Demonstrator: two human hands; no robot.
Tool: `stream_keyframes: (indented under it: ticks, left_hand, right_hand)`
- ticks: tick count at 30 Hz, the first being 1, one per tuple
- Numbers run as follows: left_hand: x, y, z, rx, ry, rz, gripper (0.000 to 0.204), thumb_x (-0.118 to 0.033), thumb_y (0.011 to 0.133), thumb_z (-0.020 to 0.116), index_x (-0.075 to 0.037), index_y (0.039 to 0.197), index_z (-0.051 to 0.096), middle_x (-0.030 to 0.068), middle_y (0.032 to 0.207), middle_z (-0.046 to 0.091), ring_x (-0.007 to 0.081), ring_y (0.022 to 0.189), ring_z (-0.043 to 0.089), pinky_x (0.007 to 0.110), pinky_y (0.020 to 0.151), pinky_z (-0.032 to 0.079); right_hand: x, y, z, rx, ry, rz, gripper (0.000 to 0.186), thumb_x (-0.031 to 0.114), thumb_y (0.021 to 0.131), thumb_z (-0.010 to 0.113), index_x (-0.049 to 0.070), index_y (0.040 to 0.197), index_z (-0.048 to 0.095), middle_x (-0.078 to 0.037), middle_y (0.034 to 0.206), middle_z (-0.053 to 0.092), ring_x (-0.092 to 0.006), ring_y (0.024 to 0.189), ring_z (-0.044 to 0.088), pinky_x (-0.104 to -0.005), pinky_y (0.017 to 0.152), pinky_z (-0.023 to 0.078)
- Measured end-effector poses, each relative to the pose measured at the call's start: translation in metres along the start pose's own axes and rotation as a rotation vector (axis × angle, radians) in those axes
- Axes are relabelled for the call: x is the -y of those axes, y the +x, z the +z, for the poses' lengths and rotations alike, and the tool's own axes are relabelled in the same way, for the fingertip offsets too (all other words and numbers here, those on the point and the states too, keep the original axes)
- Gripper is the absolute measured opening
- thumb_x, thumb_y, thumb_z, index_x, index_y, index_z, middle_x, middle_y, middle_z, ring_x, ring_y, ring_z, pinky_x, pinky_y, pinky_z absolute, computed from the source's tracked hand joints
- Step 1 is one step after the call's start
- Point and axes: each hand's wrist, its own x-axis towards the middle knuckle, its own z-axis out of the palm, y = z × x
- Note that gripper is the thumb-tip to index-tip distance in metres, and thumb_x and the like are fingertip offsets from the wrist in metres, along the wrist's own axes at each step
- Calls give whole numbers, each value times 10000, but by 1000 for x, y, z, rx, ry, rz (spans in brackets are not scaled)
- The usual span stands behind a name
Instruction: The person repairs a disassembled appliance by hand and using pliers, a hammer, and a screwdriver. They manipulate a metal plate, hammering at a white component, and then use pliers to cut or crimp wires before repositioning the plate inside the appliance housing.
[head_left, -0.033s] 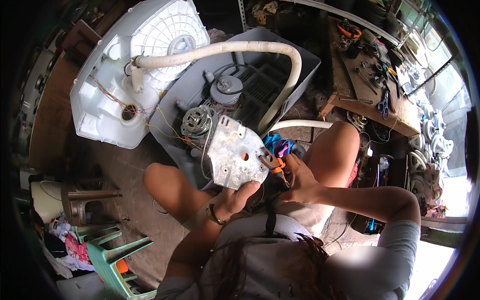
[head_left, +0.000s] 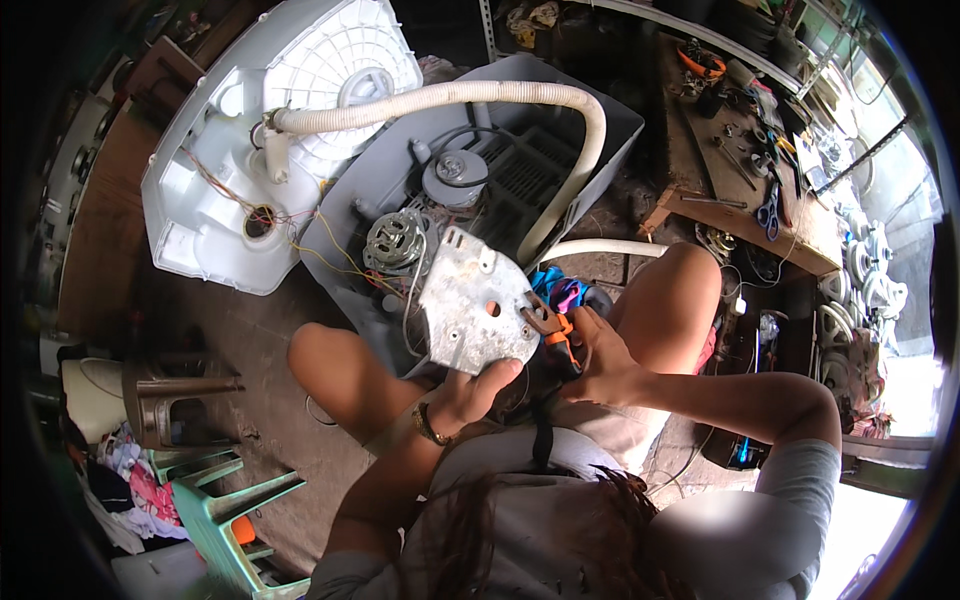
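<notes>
My left hand (head_left: 468, 403) grips the lower edge of a worn, silver metal plate (head_left: 468, 310), its thumb lying on the face. The plate is tilted toward me and has a round hole near its middle and smaller holes around it. In my right hand (head_left: 605, 362) is a pair of pliers (head_left: 556, 333) with orange and black handles, and its jaws are at the plate's right edge. Whether they bite on the edge or on a small part there, I cannot tell. Blue and purple cloth (head_left: 562, 291) lies just beyond the pliers.
Ahead stands a grey washing machine body (head_left: 345, 215) with two motors (head_left: 398, 243) inside. A white tub housing (head_left: 215, 215) with loose wires leans at left, joined to a ribbed hose (head_left: 440, 95). At right is a wooden bench (head_left: 715, 170) with scissors (head_left: 768, 212); a green stool (head_left: 215, 510) lies lower left.
</notes>
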Motion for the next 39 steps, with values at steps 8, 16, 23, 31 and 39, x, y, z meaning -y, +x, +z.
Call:
stream_keyframes:
  ticks: [8,16,23,31,39]
  left_hand:
    - [-42,69,-17,21,288,-144,1059,-553,712,746,-85,1481,188,121,1489,253,302,1291,360,451,990,345]
    - [-28,116,-13,265,-507,-270,646,-289,819,728,-22,1328,431,73,1284,520,156,1212,461,338,1033,357]
    - [-41,118,27,41,-455,-170,432,-36,800,721,-20,1175,508,66,1081,618,137,951,617,300,849,526]
    - [-76,102,54,-30,-368,-69,371,63,805,656,39,1135,488,112,1021,622,175,844,650,323,762,579]
    - [-87,99,61,-48,-106,120,332,22,790,687,42,1079,525,89,954,641,134,824,637,284,744,549]
  right_hand:
    - [-4,4,-18,350,1177,246,716,49,580,668,77,1248,410,-85,1094,521,-208,1027,542,-356,840,473]
    - [15,-13,0,651,1549,120,834,75,548,598,76,1344,349,-149,1234,503,-292,1179,498,-416,1014,364]
    - [17,-22,12,537,1585,83,782,182,632,663,63,1345,365,-119,1163,519,-246,1080,518,-388,1021,348]
    - [28,-31,20,445,1511,35,677,163,594,683,39,1221,457,-127,1112,546,-265,1018,520,-364,925,379]
    - [40,-31,29,365,1538,-64,677,151,569,682,36,1195,453,-134,1111,545,-273,1013,522,-379,920,382]
